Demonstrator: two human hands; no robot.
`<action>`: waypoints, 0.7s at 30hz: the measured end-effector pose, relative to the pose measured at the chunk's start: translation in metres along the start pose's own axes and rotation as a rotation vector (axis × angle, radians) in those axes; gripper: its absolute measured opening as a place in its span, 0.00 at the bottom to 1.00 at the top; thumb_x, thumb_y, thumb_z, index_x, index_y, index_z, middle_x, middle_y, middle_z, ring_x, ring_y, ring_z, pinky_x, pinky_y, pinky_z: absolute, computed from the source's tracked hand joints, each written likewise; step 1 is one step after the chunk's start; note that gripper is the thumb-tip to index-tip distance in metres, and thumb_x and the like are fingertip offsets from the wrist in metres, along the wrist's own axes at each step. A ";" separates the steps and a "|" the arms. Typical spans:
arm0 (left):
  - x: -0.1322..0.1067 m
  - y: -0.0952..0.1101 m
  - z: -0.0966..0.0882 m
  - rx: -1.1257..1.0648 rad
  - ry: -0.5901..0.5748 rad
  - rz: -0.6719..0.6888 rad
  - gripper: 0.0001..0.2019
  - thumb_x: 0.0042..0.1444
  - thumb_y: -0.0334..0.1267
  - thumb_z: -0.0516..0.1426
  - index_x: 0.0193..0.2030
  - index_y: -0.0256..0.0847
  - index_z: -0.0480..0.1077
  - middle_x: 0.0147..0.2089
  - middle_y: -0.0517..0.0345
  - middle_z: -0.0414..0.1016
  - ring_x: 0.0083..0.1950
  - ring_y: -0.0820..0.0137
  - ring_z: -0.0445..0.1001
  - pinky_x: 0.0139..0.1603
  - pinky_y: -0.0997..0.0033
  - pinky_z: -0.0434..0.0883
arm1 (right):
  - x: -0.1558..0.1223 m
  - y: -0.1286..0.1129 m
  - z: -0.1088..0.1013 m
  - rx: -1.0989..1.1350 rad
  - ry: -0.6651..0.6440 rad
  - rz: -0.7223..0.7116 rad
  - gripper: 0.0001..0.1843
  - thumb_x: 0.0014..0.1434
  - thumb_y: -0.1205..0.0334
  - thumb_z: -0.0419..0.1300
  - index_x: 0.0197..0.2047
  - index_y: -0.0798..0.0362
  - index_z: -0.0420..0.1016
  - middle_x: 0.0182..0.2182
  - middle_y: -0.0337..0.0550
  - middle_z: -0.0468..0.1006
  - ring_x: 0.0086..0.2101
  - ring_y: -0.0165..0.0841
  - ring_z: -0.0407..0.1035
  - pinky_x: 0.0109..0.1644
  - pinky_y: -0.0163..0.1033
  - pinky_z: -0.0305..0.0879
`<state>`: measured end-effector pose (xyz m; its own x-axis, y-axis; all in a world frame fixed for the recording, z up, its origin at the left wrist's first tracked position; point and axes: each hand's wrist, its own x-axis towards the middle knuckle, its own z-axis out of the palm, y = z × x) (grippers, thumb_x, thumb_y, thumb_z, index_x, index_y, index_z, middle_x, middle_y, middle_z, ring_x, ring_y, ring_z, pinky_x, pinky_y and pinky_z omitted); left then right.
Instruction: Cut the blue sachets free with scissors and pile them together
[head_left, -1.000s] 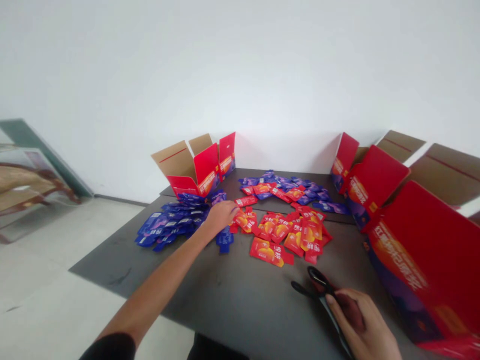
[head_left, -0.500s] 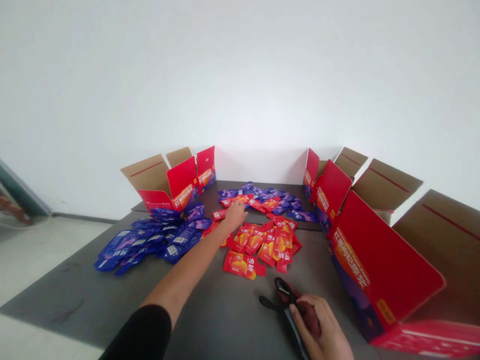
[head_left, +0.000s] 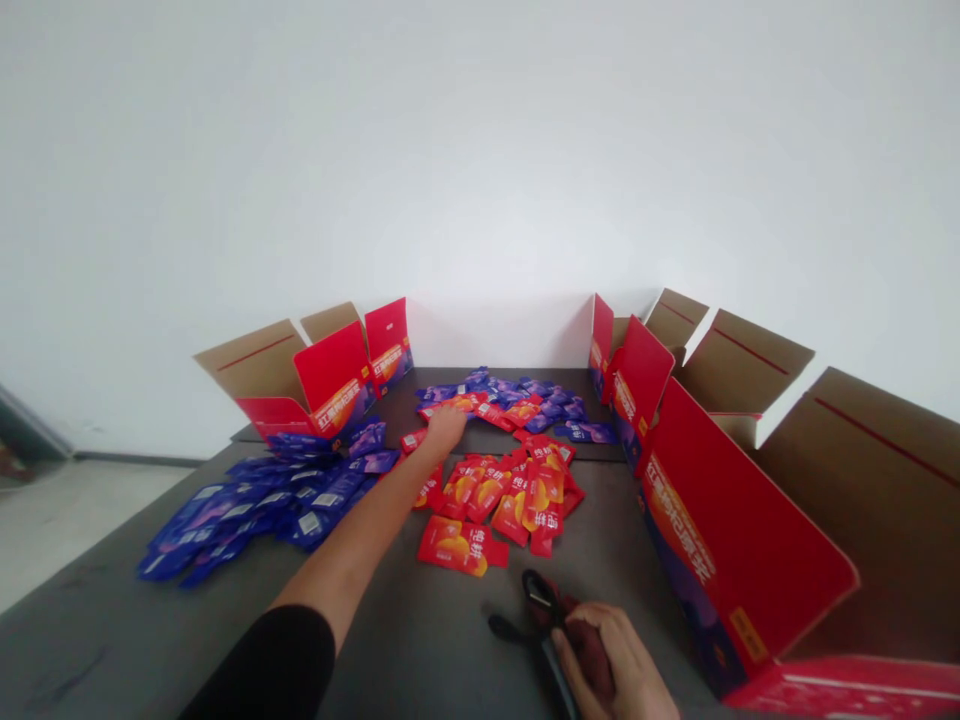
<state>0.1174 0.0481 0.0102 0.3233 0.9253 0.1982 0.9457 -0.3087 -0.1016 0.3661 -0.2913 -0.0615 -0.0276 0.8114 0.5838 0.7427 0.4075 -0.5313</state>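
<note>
My left hand (head_left: 448,427) reaches far forward over the red sachets near the middle of the dark table. Its fingers point away from me and are mostly hidden, so I cannot make out a grip. Red sachets (head_left: 538,490) with orange fruit prints lie in a loose pile just right of that forearm. Close to me, my right hand (head_left: 619,660) is closed around a black object with a loop (head_left: 541,597) at its top. Something dark reddish-brown (head_left: 592,655) shows beneath the right fingers; its kind is unclear.
Blue-purple sachets (head_left: 292,495) are heaped on the left, and others (head_left: 555,400) lie at the back. Open red cartons (head_left: 750,510) line the right side with flaps raised. More open cartons (head_left: 334,380) stand at the back left. A white wall (head_left: 495,180) rises behind the table.
The whole scene has shifted somewhat to the left in view. My left hand stays over the red sachets, and my right hand keeps hold of the black object.
</note>
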 end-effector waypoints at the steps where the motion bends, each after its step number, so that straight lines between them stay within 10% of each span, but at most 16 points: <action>1: -0.001 0.000 -0.003 0.007 0.002 0.010 0.19 0.68 0.44 0.60 0.61 0.38 0.70 0.60 0.47 0.73 0.55 0.60 0.77 0.54 0.52 0.77 | 0.000 -0.002 -0.001 0.003 -0.003 0.007 0.10 0.68 0.50 0.61 0.45 0.46 0.74 0.39 0.42 0.80 0.38 0.33 0.80 0.43 0.31 0.78; 12: -0.046 -0.021 -0.073 0.059 0.073 0.099 0.12 0.69 0.35 0.54 0.45 0.31 0.78 0.49 0.38 0.79 0.59 0.53 0.74 0.63 0.50 0.68 | 0.001 -0.020 -0.009 0.076 -0.069 0.188 0.12 0.69 0.46 0.58 0.46 0.45 0.73 0.44 0.44 0.79 0.43 0.38 0.78 0.45 0.38 0.76; 18: -0.145 -0.012 -0.120 -0.095 0.098 0.101 0.14 0.66 0.39 0.54 0.47 0.36 0.80 0.46 0.47 0.82 0.48 0.60 0.78 0.51 0.66 0.71 | 0.003 -0.023 -0.012 0.106 -0.057 0.243 0.14 0.70 0.45 0.57 0.46 0.46 0.74 0.43 0.47 0.78 0.43 0.40 0.76 0.47 0.43 0.74; 21: -0.212 0.003 -0.122 -0.563 -0.113 0.122 0.14 0.66 0.42 0.53 0.43 0.41 0.80 0.38 0.58 0.82 0.38 0.68 0.78 0.38 0.74 0.68 | 0.004 -0.024 -0.014 0.118 -0.035 0.260 0.15 0.69 0.44 0.58 0.46 0.47 0.73 0.42 0.46 0.78 0.42 0.40 0.75 0.47 0.43 0.72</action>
<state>0.0558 -0.1761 0.0870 0.4550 0.8838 0.1090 0.7838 -0.4556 0.4221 0.3573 -0.3033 -0.0380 0.1286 0.9082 0.3983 0.6448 0.2286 -0.7294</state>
